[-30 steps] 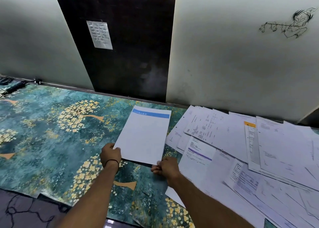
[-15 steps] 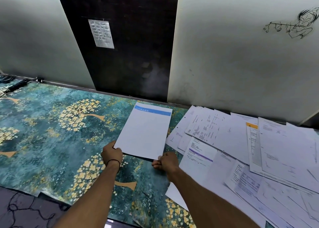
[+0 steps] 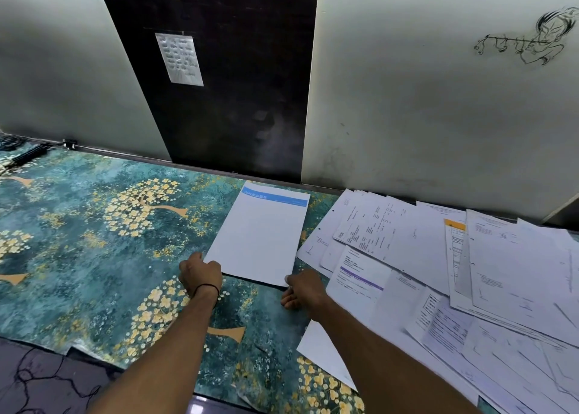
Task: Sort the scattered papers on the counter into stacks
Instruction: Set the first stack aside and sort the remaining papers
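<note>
The left hand (image 3: 200, 274) has its grip curled tight on the near-left corner of a white paper sheet with a blue header band (image 3: 260, 241), which lies on the teal gold-flowered table (image 3: 94, 257). The right hand (image 3: 302, 288) is curled at the near-right corner, but its fingertips are hidden, so I cannot tell whether that grip clamps the sheet. Right of that grip, scattered white printed papers (image 3: 470, 272) overlap and are cut off at the edge.

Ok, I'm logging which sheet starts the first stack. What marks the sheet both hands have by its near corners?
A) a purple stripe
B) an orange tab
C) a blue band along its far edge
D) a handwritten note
C: the sheet gripped by the left hand and right hand carries a blue band across its far edge and looks otherwise blank.
</note>
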